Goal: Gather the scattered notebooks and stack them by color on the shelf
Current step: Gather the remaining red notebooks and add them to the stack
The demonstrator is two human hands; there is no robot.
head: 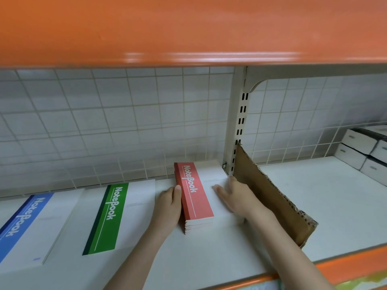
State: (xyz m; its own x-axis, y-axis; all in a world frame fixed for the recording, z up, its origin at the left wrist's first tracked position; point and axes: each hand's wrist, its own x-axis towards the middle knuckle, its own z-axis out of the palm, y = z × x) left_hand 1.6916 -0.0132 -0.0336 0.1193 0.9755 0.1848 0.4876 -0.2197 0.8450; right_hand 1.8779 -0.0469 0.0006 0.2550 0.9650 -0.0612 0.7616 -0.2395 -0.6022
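A stack of several red-banded notebooks [194, 195] lies on the white shelf [209, 252], near the back wall. My left hand [168, 203] presses flat against the stack's left side, thumb at the top edge. My right hand [234, 195] rests with straight fingers on the white part of the top cover, at the stack's right side. To the left lies a green-banded notebook [109, 216], and further left a blue-banded notebook [23, 222], both flat on the shelf.
A brown cardboard divider [270, 197] stands just right of my right hand, against the slotted upright post [238, 122]. White boxes [364, 149] sit at the far right. An orange shelf [188, 28] hangs overhead; the front lip is orange [345, 266].
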